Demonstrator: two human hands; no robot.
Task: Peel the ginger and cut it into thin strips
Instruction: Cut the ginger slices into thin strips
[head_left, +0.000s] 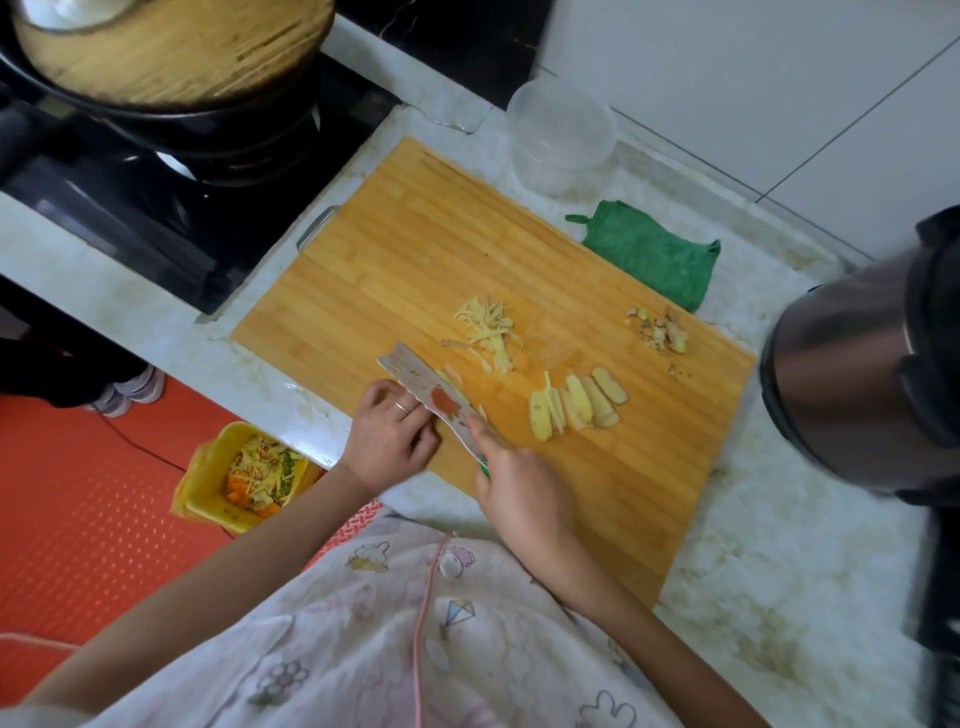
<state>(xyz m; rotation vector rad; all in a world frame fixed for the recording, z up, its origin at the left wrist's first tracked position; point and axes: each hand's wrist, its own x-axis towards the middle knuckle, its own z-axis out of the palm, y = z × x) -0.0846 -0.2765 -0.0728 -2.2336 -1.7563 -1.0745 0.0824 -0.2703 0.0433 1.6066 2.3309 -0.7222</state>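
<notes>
A wooden cutting board (405, 249) lies on the counter. On it sit a small heap of thin ginger strips (485, 327), a row of ginger slices (576, 402) and a pile of ginger peel (660, 330). My right hand (519, 493) grips the green handle of a patterned knife (431, 397), whose blade stands on edge over the board's near left part. A few ginger pieces stick out beside the blade. My left hand (392, 431), fingers curled, rests against the blade's left side; what it holds is hidden.
A clear plastic tub (561, 135) and a green cloth (654, 254) lie beyond the board. A steel kettle (852, 364) stands at the right. A stove with a black pot and wooden lid (171, 57) is at the left. A yellow bin (249, 478) stands on the floor.
</notes>
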